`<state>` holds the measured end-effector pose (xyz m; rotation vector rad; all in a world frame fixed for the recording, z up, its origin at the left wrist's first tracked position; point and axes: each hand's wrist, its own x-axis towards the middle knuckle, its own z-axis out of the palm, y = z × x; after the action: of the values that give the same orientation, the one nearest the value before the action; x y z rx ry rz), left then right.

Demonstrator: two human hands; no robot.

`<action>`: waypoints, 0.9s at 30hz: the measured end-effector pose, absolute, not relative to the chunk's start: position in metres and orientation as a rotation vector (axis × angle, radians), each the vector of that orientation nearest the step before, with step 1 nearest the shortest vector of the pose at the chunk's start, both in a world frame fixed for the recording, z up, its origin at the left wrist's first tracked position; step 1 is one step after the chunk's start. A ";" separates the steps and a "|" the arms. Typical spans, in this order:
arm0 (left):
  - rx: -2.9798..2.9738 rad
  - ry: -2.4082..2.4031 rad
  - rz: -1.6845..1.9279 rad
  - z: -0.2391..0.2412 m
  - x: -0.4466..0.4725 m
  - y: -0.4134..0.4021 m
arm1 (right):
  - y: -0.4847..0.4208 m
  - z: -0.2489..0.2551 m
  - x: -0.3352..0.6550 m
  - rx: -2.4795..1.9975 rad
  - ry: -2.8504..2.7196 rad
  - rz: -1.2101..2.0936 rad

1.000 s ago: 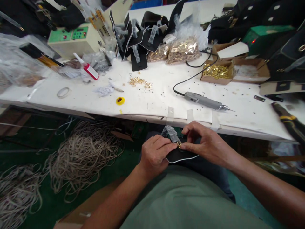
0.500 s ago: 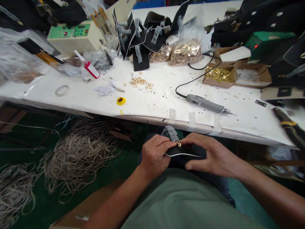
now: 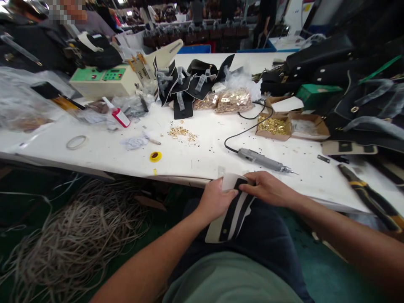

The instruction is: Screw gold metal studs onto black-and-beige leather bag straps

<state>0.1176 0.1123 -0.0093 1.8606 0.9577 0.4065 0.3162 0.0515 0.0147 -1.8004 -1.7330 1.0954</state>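
Both my hands grip a flat bag panel (image 3: 232,216), pale beige on its showing side with a black strip, held over my lap at the table's front edge. My left hand (image 3: 215,201) closes on its upper left edge, thumb on top. My right hand (image 3: 267,188) closes on its upper right end. A grey electric screwdriver (image 3: 260,159) with a black cord lies on the white table (image 3: 104,147) just beyond my right hand. Loose gold fittings (image 3: 183,133) lie further back.
A pile of black panels (image 3: 183,86), bags of gold hardware (image 3: 225,101), a box of gold parts (image 3: 273,126), a yellow tape roll (image 3: 155,156), a glue bottle (image 3: 116,113) and a beige control unit (image 3: 101,81) stand on the table. Black bags (image 3: 362,101) crowd the right. Tangled cord (image 3: 66,240) covers the floor at left.
The panel has been turned over and raised toward the table edge; its pale side now shows. Both hands moved up with it. My view tilted upward, showing the room behind.
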 end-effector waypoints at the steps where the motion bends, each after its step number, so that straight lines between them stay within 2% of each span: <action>1: 1.854 0.972 0.372 -0.010 0.123 0.120 | 0.059 0.013 0.321 -1.818 -1.723 1.146; 5: 1.916 1.037 0.251 -0.012 0.138 0.143 | 0.086 0.006 0.335 -1.831 -1.667 1.331; 9: 2.013 1.107 0.265 -0.015 0.141 0.153 | 0.099 0.001 0.340 -1.881 -1.618 1.348; 13: 2.239 1.236 0.420 -0.024 0.138 0.150 | 0.105 -0.001 0.336 -1.952 -1.642 1.283; 17: 2.389 1.097 0.568 -0.034 0.137 0.147 | 0.108 0.000 0.330 -2.052 -1.688 1.192; 27: 2.419 0.930 0.625 -0.047 0.139 0.152 | 0.111 -0.009 0.328 -2.146 -1.666 1.013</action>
<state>0.1388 0.1516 -0.0467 2.4195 0.9302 0.6254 0.3283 0.1110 -0.0088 -2.1463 -1.6663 1.0126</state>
